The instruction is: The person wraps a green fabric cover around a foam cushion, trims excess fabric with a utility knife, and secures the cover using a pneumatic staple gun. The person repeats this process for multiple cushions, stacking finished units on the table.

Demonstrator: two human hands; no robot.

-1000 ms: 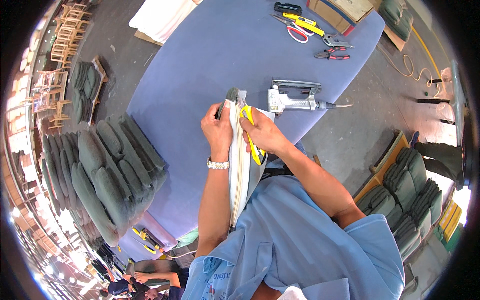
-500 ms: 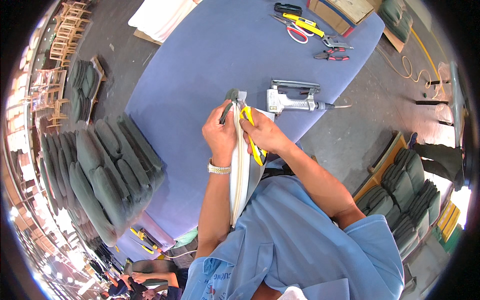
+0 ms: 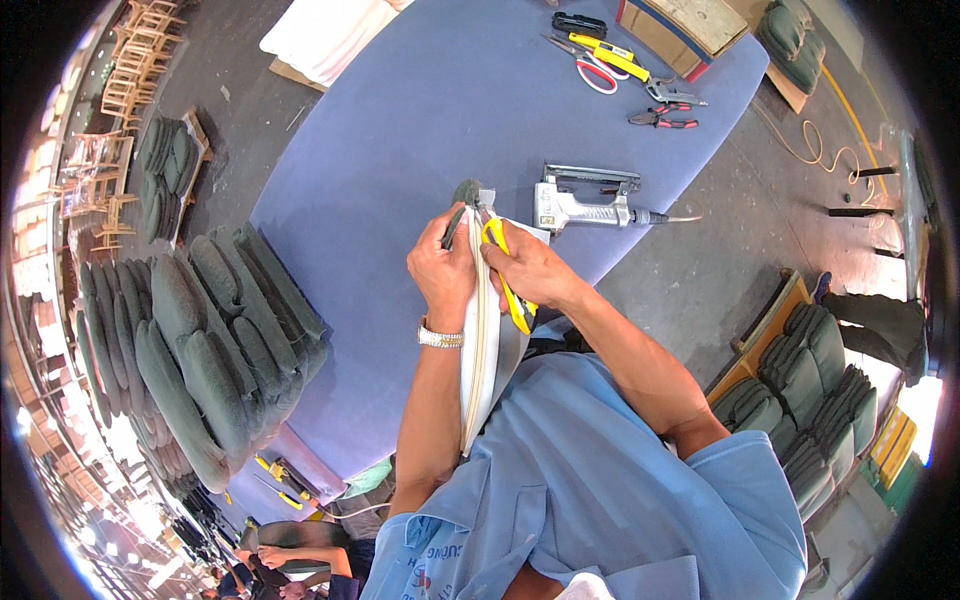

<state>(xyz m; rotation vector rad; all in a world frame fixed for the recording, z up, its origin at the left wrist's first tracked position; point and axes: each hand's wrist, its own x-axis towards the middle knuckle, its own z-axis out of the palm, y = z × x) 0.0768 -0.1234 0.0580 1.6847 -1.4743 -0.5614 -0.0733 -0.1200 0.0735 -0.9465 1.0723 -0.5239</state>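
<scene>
My left hand (image 3: 443, 268) is closed around the top of a long, narrow white piece (image 3: 478, 385) that has a cream strip down its length. This piece runs from my hands back to my shirt. Dark green fabric (image 3: 467, 191) bunches at its far end, just beyond my left fingers. My right hand (image 3: 535, 266) grips a yellow utility knife (image 3: 519, 312), its tip end up against the far end of the piece; the blade itself is too small to make out. A silver staple gun (image 3: 590, 208) with a hose fitting lies right of my hands.
Scissors (image 3: 597, 74), a yellow-handled tool (image 3: 610, 56), pliers (image 3: 664, 117) and a cardboard box (image 3: 680, 35) are on the blue table (image 3: 370, 150). Dark green cushions (image 3: 210, 345) are stacked at left, more cushions (image 3: 805, 375) at right. Other people's arms (image 3: 300, 553) show lower left.
Both hands keep their hold on the white piece and the knife, nearly in place. The whole view has shifted very slightly.
</scene>
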